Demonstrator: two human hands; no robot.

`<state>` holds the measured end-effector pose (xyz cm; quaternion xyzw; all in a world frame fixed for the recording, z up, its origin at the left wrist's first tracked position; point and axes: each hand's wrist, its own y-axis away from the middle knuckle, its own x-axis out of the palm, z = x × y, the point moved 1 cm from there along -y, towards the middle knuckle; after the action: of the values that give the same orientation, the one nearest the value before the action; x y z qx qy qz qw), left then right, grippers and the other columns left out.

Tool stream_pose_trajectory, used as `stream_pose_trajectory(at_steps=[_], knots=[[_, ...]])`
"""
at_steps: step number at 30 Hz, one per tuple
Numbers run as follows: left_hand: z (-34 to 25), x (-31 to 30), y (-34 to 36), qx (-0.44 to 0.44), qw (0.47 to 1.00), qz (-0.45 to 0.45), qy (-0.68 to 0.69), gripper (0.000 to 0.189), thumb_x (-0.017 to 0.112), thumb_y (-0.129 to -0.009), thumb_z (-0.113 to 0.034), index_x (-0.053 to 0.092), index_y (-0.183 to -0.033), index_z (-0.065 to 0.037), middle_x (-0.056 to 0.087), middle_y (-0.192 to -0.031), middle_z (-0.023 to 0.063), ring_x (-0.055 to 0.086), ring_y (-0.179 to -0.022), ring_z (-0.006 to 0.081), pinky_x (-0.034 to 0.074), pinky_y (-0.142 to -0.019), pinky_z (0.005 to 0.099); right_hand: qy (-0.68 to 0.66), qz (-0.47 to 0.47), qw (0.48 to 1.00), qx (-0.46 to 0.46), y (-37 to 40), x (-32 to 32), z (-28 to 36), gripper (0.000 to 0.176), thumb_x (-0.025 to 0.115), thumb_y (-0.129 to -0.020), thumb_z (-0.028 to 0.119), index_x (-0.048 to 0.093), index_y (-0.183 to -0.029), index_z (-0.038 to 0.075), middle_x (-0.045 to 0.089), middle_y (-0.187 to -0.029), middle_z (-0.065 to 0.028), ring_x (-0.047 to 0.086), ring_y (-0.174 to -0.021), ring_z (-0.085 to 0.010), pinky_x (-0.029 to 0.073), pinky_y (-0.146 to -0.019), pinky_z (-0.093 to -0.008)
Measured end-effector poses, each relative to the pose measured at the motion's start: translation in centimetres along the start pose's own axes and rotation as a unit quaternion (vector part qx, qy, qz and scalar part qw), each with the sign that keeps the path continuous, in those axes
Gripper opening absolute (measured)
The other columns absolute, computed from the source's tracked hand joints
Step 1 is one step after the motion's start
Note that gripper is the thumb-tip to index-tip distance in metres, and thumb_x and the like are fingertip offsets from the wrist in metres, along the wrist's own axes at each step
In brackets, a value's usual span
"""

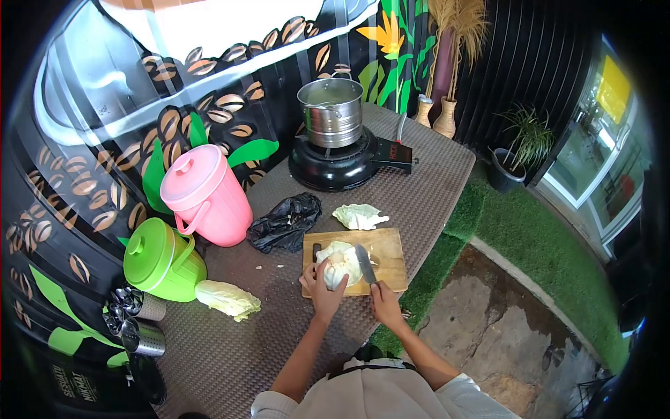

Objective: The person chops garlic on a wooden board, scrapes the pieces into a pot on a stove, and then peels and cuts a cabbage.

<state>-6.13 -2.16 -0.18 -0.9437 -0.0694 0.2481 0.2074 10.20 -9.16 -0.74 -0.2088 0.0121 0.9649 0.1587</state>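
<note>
A pale cabbage (338,255) rests on a wooden cutting board (392,253). My left hand (324,289) grips its near left side, with the thumb and fingers spread around it. In my right hand (384,304) is a kitchen knife (365,264), its blade pointing away from me along the cabbage's right side. Small pale bits lie on the board near the blade. Just beyond the board sits a loose cabbage leaf (359,216).
Left of the board are a crumpled black plastic bag (286,221), a napa cabbage (229,299), a pink lidded bucket (209,199) and a green one (164,262). Metal cutlery holders (143,337) stand at far left. A steel pot (332,119) tops the black stove (328,166) behind.
</note>
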Motion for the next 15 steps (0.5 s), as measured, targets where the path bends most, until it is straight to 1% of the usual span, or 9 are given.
stream_pose_trajectory(at_steps=[2,4,6,7,9,10,12,13,15], knots=[[-0.3,-0.4,-0.4,0.013,1.000,-0.003,-0.013,0.053,0.078,-0.077,-0.025,0.057,-0.124,-0.011,0.044,-0.120,0.0149,0.037,-0.111,0.0344,0.033,-0.097,0.0487,-0.025,0.010,0.999,0.035,0.1,0.8,0.8,0.028,0.048,-0.099,0.021,0.052,-0.088,-0.005,0.057,-0.077,-0.0302,0.057,-0.082,-0.0495,0.043,-0.073,-0.0505],[0.2,-0.6,-0.8,0.027,0.999,-0.004,-0.025,0.047,0.076,-0.079,-0.025,0.059,-0.121,-0.011,0.045,-0.116,0.0144,0.038,-0.109,0.0337,0.033,-0.097,0.0483,-0.013,-0.005,1.000,0.016,-0.3,1.1,0.7,0.029,0.048,-0.099,0.021,0.053,-0.089,-0.005,0.059,-0.076,-0.0295,0.059,-0.080,-0.0485,0.045,-0.071,-0.0502],[1.2,-0.8,-1.7,-0.010,0.999,0.012,-0.035,0.032,0.070,-0.085,-0.023,0.062,-0.113,-0.010,0.049,-0.107,0.0132,0.042,-0.104,0.0321,0.033,-0.096,0.0466,0.020,-0.047,0.995,-0.081,-0.7,0.7,0.9,0.031,0.046,-0.101,0.024,0.053,-0.083,-0.001,0.054,-0.057,-0.0112,0.056,-0.050,-0.0222,0.044,-0.051,-0.0368],[1.6,-0.9,-2.2,-0.010,0.999,0.013,-0.033,0.032,0.070,-0.085,-0.023,0.062,-0.113,-0.010,0.049,-0.107,0.0132,0.042,-0.104,0.0321,0.033,-0.096,0.0466,0.021,-0.049,0.995,-0.079,-0.7,0.4,1.1,0.031,0.046,-0.101,0.024,0.053,-0.083,-0.001,0.054,-0.057,-0.0112,0.056,-0.050,-0.0222,0.044,-0.051,-0.0368],[2.1,-0.8,-3.6,-0.020,0.999,0.018,0.021,0.024,0.061,-0.092,-0.018,0.065,-0.114,-0.010,0.054,-0.109,0.0122,0.044,-0.111,0.0309,0.033,-0.100,0.0446,0.014,0.000,0.999,-0.029,-0.6,-0.1,1.3,0.032,0.046,-0.100,0.024,0.054,-0.082,-0.001,0.054,-0.058,-0.0117,0.059,-0.055,-0.0238,0.044,-0.055,-0.0376],[1.9,-0.3,-4.1,-0.019,0.999,0.018,0.023,0.024,0.061,-0.092,-0.018,0.065,-0.114,-0.010,0.054,-0.109,0.0122,0.044,-0.111,0.0309,0.033,-0.100,0.0446,0.015,-0.001,0.999,-0.029,-0.6,-0.1,1.2,0.032,0.046,-0.100,0.024,0.054,-0.082,-0.001,0.054,-0.058,-0.0117,0.059,-0.055,-0.0238,0.044,-0.055,-0.0376],[1.9,0.6,-4.6,-0.012,0.995,0.008,0.101,0.027,0.053,-0.097,-0.018,0.065,-0.119,-0.010,0.055,-0.122,0.0130,0.043,-0.120,0.0309,0.031,-0.105,0.0416,0.072,-0.024,0.993,-0.090,-0.4,0.2,1.2,0.033,0.046,-0.100,0.024,0.054,-0.082,-0.002,0.055,-0.058,-0.0113,0.058,-0.053,-0.0232,0.044,-0.053,-0.0376],[2.3,1.0,-4.6,-0.011,0.995,0.009,0.103,0.027,0.053,-0.097,-0.018,0.065,-0.119,-0.010,0.055,-0.122,0.0130,0.043,-0.120,0.0309,0.031,-0.105,0.0416,0.073,-0.025,0.993,-0.090,-0.5,0.3,1.1,0.033,0.046,-0.100,0.024,0.054,-0.082,-0.002,0.055,-0.058,-0.0113,0.058,-0.053,-0.0232,0.044,-0.053,-0.0376],[2.3,1.2,-4.3,-0.014,0.985,0.083,0.153,0.032,0.046,-0.101,-0.020,0.063,-0.125,-0.009,0.051,-0.134,0.0145,0.041,-0.126,0.0297,0.029,-0.108,0.0396,0.046,0.000,0.998,-0.038,-0.7,0.5,0.9,0.033,0.046,-0.100,0.024,0.054,-0.080,-0.001,0.056,-0.059,-0.0117,0.057,-0.050,-0.0228,0.044,-0.053,-0.0384]])
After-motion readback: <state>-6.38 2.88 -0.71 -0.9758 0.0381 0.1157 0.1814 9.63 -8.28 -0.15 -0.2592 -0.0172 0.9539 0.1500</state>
